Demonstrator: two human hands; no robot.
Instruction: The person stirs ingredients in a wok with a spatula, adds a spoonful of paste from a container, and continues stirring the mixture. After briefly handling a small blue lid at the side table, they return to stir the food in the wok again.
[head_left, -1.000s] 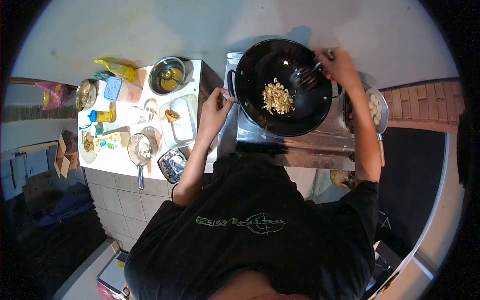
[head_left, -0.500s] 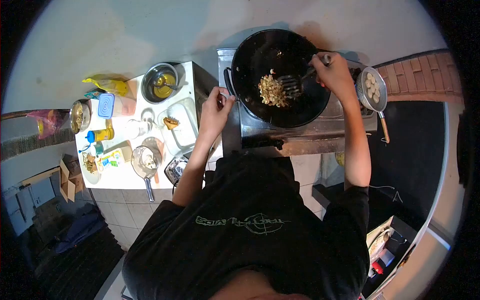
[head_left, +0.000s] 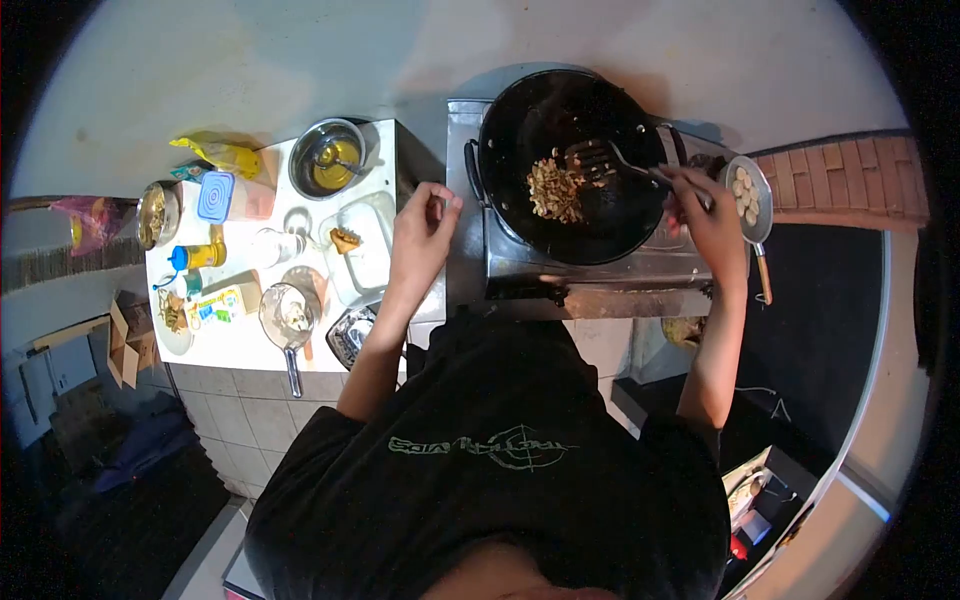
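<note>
The white worktop [head_left: 235, 342] is standing to the person's left, while the steel stove [head_left: 466, 240] is occupying the space in front. On the stove the black wok [head_left: 630, 220] is sitting, with one looped handle on each side. Near the right hand, a metal pan [head_left: 763, 215] is holding pale round pieces [head_left: 745, 195]. On the worktop a clear container [head_left: 375, 225] is holding one browned piece [head_left: 344, 240], and beyond it a steel bowl [head_left: 308, 150] is holding yellow liquid [head_left: 330, 177] and a spoon [head_left: 348, 164]. The left hand [head_left: 427, 235] is hovering just beside the wok's left handle, apart from it, its fingers curling loosely and leaving a narrow gap to the thumb. The right hand [head_left: 705, 205] is reaching to the wok's right side, its fingers wrapping around the handle of a slotted spatula [head_left: 594, 150]. The spatula's head is lying at the right edge of the chopped food [head_left: 555, 195], which is resting in a loose heap inside the wok, slightly left of its middle.
</note>
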